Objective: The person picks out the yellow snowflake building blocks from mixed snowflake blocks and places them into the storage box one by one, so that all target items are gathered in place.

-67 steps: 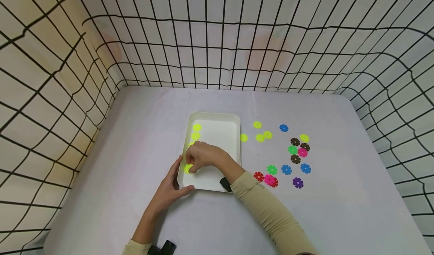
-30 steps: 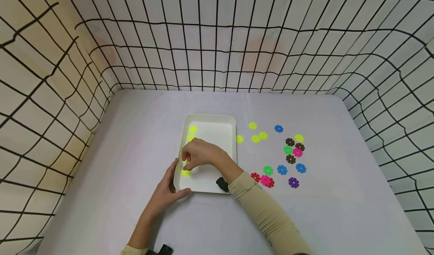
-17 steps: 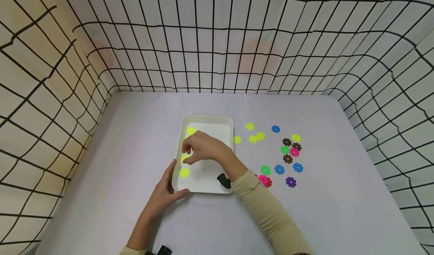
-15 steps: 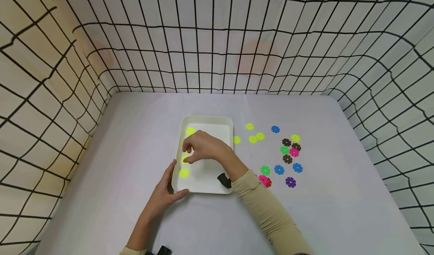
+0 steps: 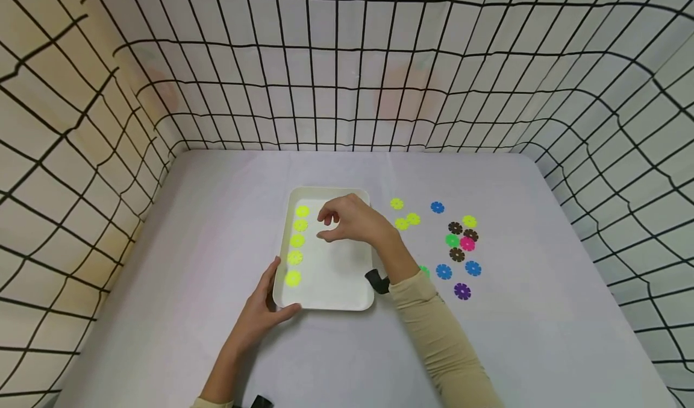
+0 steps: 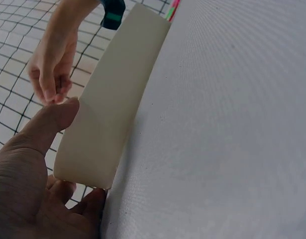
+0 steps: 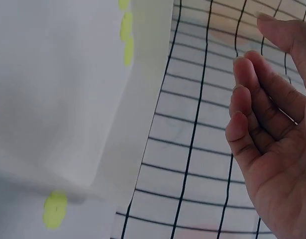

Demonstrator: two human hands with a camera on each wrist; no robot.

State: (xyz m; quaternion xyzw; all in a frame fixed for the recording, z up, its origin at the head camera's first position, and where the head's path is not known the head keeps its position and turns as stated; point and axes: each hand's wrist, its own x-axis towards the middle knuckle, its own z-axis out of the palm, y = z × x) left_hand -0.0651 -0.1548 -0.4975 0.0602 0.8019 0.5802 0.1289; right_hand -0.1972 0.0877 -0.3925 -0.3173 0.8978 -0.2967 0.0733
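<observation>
A shallow white tray lies on the table, with several yellow flower-shaped discs in a column along its left side. My left hand grips the tray's near left corner, thumb at the near wall and fingers along the left wall. In the left wrist view the thumb presses against the tray wall. Over the tray's middle hangs my right hand, fingers loosely bent and thumb apart. The right wrist view shows nothing between those fingers.
Right of the tray lie loose flower discs: several yellow ones, blue ones, brown ones, a pink one and a purple one. Black wire mesh stands around the table's back and sides.
My right hand has moved from the tray's lower left, over the yellow discs, up and right to the middle; the whole yellow column now shows. My left hand stays at the corner.
</observation>
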